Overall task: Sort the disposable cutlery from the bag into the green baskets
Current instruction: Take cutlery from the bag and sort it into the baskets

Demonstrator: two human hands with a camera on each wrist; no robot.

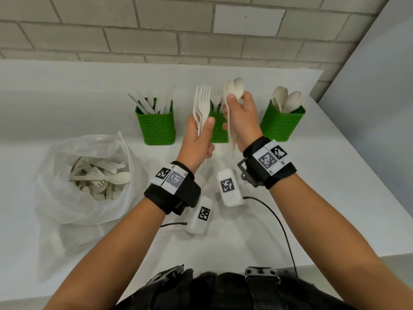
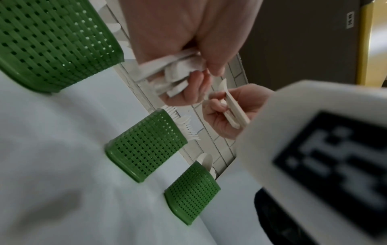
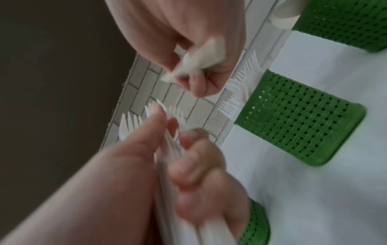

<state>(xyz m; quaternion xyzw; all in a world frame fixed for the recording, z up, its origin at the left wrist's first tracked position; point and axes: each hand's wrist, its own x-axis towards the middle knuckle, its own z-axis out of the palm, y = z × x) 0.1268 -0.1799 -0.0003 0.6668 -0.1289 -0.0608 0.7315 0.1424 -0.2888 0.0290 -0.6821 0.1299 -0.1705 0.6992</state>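
Showing bag point(image 1: 85, 175) only in head view; wrist cams don't.

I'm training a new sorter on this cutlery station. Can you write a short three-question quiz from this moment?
1. True or false: the left hand grips a bunch of forks.
2. Which basket already holds spoons: A) the left basket, B) the middle basket, C) the right basket?
3. Fill in: the right hand grips a few ____, bowls up.

Key:
1. True.
2. C. The left basket holds knives, and fork tines show above the middle one.
3. Spoons. Unsorted cutlery still lies in the plastic bag.
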